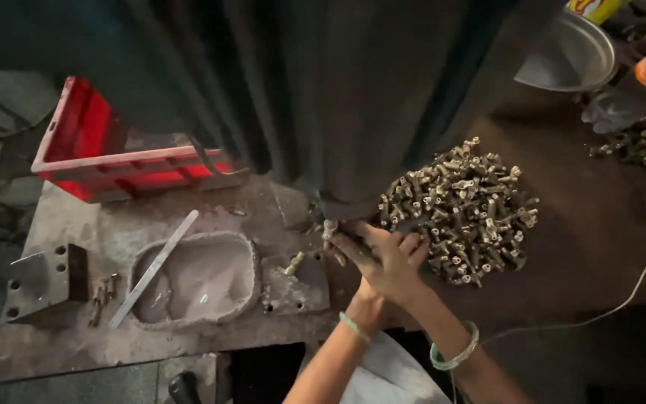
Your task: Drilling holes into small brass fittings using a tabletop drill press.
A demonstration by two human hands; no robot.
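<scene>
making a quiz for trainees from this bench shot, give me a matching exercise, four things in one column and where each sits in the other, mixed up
Things
1. red crate
2. heap of small brass fittings
3. flat metal strip
4. metal bowl

Places
A. lying slantwise across the shallow grey tray
B. top right corner of the view
C. back left of the bench, on its edge
D. just right of the hands

Pairs: 1-C, 2-D, 3-A, 4-B
</scene>
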